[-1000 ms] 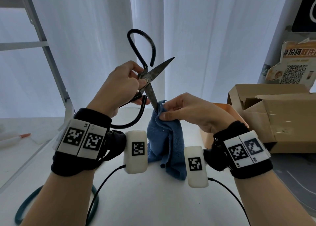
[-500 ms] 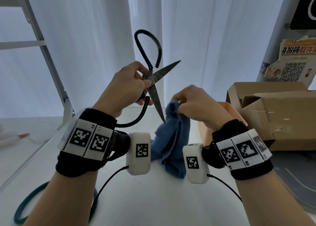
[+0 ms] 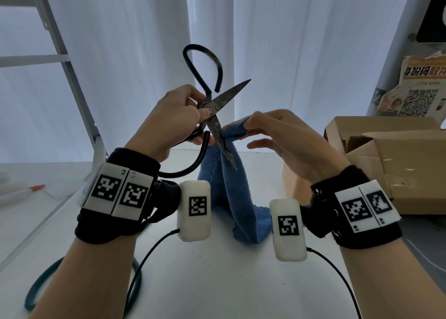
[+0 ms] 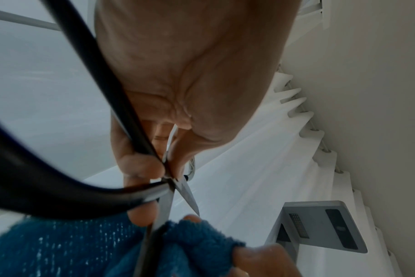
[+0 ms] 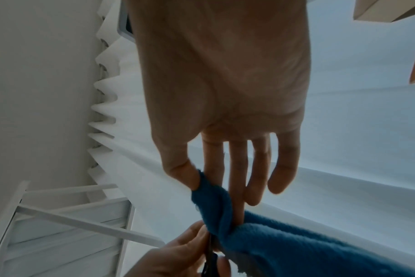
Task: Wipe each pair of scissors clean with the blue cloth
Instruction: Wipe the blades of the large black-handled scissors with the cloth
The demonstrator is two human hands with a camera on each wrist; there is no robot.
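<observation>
A: Obs., present frame. L hand (image 3: 176,116) grips the old dark-steel scissors with black loop handles (image 3: 214,116) at the pivot, thumb on the rivet, fingers curled round the crossing. Held up off the white tabletop (image 3: 217,282), blades spread wide.

B: Why at the pivot?

A: Prob. to lock the blades apart so each face stays exposed. One blade points to 2 o'clock, the other to 5.

B: R hand (image 3: 284,140)?

A: Pinches the blue terry cloth (image 3: 231,190) betw. thumb and index; other fingers straight, loose. Cloth fold sits against the 5 o'clock blade near its upper part; rest drapes down to the table.

B: Step?

A: Judged: wiping that lower blade. Upper blade looks stained, likely not yet done.

B: Other items?

A: Brown cardboard box (image 3: 395,164) at 3 o'clock. White pen with orange tip (image 3: 21,193) at 9. No other scissors identifiable.

B: Risk?

A: Fingertips (image 5: 235,209) lie close to the blade edge.
</observation>
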